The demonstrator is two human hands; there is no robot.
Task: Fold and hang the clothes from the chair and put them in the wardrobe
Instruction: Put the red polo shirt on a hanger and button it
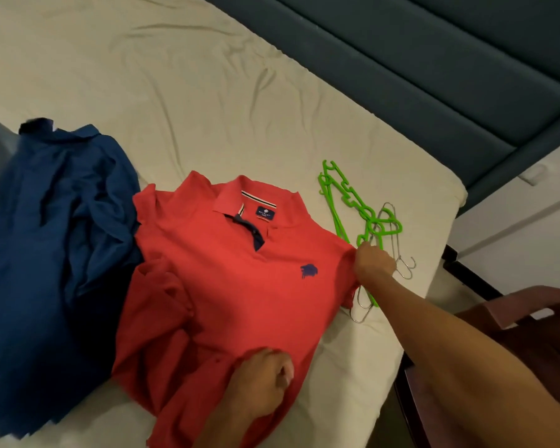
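A red polo shirt (240, 286) lay face up on the bed (175, 92), collar toward the far side, its front flat and its left half bunched into folds. Just beside it on the left, touching it, lay a crumpled blue shirt (62, 237). Beyond the red shirt's right edge, green plastic hangers (349, 202) with metal hooks lay in a loose tangle on the sheet, and part of a dark red chair (530, 318) showed at the lower right.

My right hand (374, 265) reached across to the shirt's right shoulder seam, fingers curled and pinching the cloth at that edge, close above the hangers. My left hand (262, 379) sat near the lower hem, fingers curled into the fabric, holding it down. So both grips were narrow and closed on the red shirt.

I judged the shirt to be light, soft knit cotton: it would sag and drape the moment I lifted it, with nothing stiff in it except the collar and button strip. It would not slip much against the sheet, but it would crease easily. The best places to take hold seemed to be the shoulder seam and the hem on the same side, so the side could fold over in one straight line. The hangers looked light and rigid and likely to snag on one another.
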